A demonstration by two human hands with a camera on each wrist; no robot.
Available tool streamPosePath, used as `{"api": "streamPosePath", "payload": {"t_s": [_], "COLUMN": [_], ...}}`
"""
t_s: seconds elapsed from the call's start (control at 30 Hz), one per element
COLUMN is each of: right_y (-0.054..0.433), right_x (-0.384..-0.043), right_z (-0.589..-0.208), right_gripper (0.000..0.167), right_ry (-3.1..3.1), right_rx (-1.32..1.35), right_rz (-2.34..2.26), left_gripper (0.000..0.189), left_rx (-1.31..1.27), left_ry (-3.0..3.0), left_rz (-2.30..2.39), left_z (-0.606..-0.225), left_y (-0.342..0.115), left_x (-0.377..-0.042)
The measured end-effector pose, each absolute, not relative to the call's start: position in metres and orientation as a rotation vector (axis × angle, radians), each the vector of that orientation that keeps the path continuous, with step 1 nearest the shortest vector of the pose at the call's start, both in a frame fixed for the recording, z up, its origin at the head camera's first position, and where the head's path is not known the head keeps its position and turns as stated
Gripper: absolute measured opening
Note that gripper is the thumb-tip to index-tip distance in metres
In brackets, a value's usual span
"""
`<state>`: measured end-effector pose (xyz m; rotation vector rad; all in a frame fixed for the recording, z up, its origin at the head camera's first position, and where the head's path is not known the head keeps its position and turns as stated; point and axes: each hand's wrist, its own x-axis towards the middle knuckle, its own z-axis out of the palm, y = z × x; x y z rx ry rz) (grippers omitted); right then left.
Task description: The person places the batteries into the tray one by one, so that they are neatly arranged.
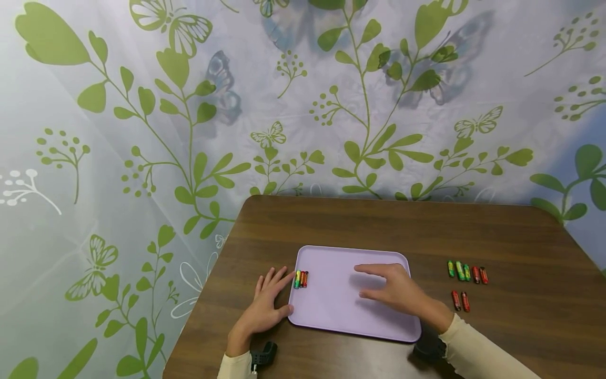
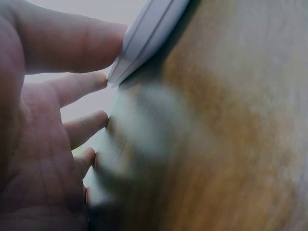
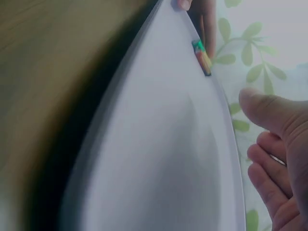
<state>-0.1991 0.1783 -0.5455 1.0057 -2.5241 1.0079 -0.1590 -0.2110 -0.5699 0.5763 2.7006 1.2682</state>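
A shallow lilac tray [image 1: 350,316] lies on the wooden table. Inside its left edge, a few small batteries [image 1: 301,279], green and red, stand side by side in a short row. My left hand [image 1: 266,308] rests at the tray's left side, fingers spread, with the thumb at the rim; in the left wrist view the thumb touches the tray's edge [image 2: 144,43]. Over the right half of the tray hovers my right hand [image 1: 395,292], thumb and fingers apart with nothing between them. The right wrist view shows the same batteries [image 3: 202,58] beyond that hand.
Right of the tray, several green and red batteries [image 1: 467,272] form a row on the table [image 1: 535,316]. Two red batteries [image 1: 461,301] lie nearer, below that row. A leaf-patterned curtain [image 1: 293,131] hangs behind the table. Dark bands sit at both wrists.
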Motion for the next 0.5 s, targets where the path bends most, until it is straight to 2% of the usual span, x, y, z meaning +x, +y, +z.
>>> {"api": "streamPosePath", "payload": {"t_s": [0.5], "right_y": [0.260], "right_x": [-0.174], "right_z": [-0.539], "right_gripper": [0.061], "right_ry": [-2.580], "right_rx": [0.892], "right_rz": [0.907], "left_gripper": [0.080], "left_rx": [0.528], "left_ry": [2.708], "left_rz": [1.173], "left_z": [-0.561], "left_y": [-0.209], "left_x": [-0.157]}}
